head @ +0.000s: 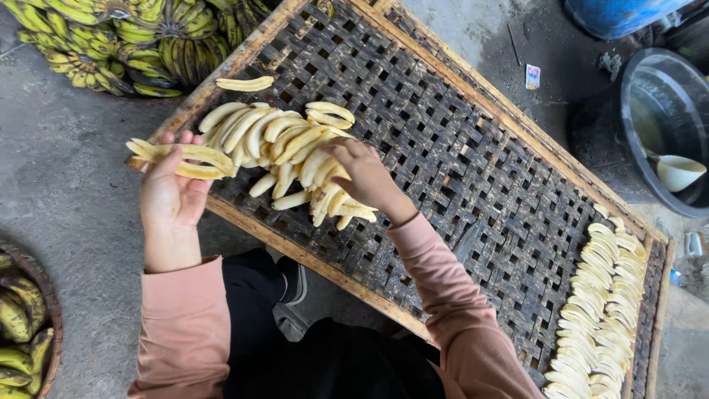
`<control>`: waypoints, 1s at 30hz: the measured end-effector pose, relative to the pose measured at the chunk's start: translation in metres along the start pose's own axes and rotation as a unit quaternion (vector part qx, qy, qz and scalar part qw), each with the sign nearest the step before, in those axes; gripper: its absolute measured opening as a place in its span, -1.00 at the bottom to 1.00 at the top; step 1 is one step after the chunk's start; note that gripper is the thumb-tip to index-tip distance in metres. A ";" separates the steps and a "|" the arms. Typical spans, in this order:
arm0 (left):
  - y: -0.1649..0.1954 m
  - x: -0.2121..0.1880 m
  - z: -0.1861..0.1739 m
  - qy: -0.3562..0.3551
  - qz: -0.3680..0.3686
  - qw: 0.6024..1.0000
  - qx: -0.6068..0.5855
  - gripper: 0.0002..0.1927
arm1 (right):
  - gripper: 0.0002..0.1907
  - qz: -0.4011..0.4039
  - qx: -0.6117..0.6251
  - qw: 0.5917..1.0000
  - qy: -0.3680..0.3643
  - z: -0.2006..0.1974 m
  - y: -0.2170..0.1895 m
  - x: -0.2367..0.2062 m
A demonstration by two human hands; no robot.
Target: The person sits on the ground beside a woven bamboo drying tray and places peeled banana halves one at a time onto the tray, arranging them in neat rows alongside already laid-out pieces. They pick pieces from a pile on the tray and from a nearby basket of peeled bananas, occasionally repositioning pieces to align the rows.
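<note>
Two hands sort banana slices on woven tray.

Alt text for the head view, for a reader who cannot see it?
Seen from above, a person's left hand holds a few peeled banana slices while the right hand rests on a loose pile of slices on a woven drying rack. Neat rows of slices fill its far end; unpeeled bananas lie on the floor.

At frame centre the right hand presses into a pile of peeled banana slices on a woven drying tray, while the left hand grips several banana strips at left.
</note>
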State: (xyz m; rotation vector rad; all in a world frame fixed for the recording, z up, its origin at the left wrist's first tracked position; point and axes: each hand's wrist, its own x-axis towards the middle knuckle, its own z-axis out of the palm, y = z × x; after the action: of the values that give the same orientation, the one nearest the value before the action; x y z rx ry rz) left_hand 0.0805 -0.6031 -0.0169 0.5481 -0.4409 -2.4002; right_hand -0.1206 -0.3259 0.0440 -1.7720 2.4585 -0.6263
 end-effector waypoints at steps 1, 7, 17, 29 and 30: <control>-0.001 0.001 -0.001 0.003 -0.001 1.000 0.002 -0.80 | -0.32 -0.029 -0.030 0.999 -0.034 0.004 -0.005 0.010; -0.021 -0.014 0.026 -0.003 -0.036 0.999 -0.004 -0.73 | -0.56 -0.077 -0.280 0.954 0.071 0.061 -0.036 0.024; -0.114 -0.036 0.048 -0.056 -0.153 0.987 0.008 -0.74 | -0.65 0.132 -0.109 0.979 0.115 0.033 0.018 0.021; -0.356 -0.079 0.137 -0.160 -0.273 0.948 0.038 -0.70 | -0.62 0.212 0.342 0.887 0.227 -0.083 0.068 -0.196; -0.374 -0.086 0.144 -0.179 -0.276 0.943 0.055 -0.68 | -0.65 0.244 0.308 0.890 0.231 -0.091 0.073 -0.215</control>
State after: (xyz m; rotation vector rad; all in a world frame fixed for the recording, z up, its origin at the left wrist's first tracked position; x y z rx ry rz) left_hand -0.1164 -0.2438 -0.0326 0.3033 -0.6469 -3.0519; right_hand -0.1372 -0.0827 0.0606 -0.7906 2.3855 -1.6668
